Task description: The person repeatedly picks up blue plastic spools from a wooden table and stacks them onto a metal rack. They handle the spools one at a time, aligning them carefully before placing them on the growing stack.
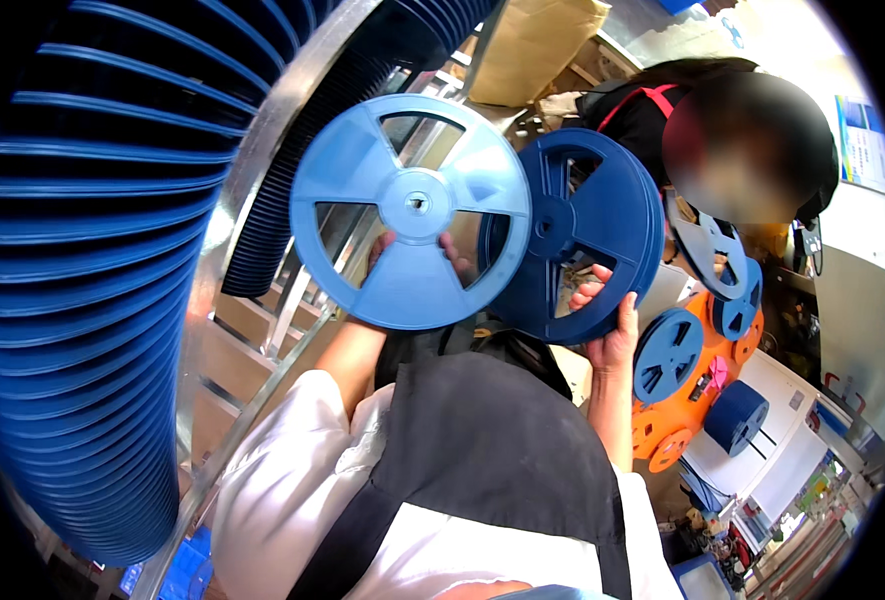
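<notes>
With the right hand point(614, 342), gripping the rim of a dark blue reel point(564, 222), fingers showing through an opening. With the left hand point(380, 247), reaching behind a light blue reel point(399, 205); cannot tell how closed. Raised beyond the black apron point(502, 420), light reel leftmost, overlapping the dark one in view.

Could catch rim on rim if turned unevenly; could tip the dark reel, being pinched at one edge. Swung left, might scrape the metal rail point(227, 220) or the row of blue reels point(102, 300); swung far right, might bump the co-worker point(652, 140). Apparently roomier toward the near right.
</notes>
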A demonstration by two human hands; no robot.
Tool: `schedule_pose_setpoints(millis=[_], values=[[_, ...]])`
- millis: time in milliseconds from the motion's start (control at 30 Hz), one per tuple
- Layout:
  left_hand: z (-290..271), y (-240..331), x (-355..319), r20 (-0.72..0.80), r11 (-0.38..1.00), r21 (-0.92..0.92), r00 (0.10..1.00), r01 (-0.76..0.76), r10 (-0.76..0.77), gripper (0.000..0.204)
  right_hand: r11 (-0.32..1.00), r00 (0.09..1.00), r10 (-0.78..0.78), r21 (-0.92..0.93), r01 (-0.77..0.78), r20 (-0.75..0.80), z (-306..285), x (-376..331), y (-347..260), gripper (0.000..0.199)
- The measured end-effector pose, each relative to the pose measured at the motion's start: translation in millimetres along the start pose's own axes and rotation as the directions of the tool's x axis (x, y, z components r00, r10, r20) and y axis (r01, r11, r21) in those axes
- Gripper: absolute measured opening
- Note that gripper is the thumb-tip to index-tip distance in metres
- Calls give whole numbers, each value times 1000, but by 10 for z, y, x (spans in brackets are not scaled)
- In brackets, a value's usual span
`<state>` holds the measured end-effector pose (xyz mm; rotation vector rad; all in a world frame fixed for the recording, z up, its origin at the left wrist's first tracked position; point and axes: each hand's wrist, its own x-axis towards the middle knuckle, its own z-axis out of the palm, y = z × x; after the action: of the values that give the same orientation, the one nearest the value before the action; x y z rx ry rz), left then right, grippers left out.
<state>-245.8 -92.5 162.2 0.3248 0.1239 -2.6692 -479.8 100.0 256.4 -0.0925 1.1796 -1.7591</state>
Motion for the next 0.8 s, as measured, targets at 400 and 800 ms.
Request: schedule_pose_setpoints(millis=[400, 800], values=[[-324, 247, -389, -327, 987, 160, 942, -15, 67, 45, 953, 998, -65, 296, 62, 0, -95, 47, 34, 61], [-147, 305, -380, -388, 815, 579, 870, -28, 305, 50, 909, 996, -64, 417, 31, 66, -253, -24, -4, 60]])
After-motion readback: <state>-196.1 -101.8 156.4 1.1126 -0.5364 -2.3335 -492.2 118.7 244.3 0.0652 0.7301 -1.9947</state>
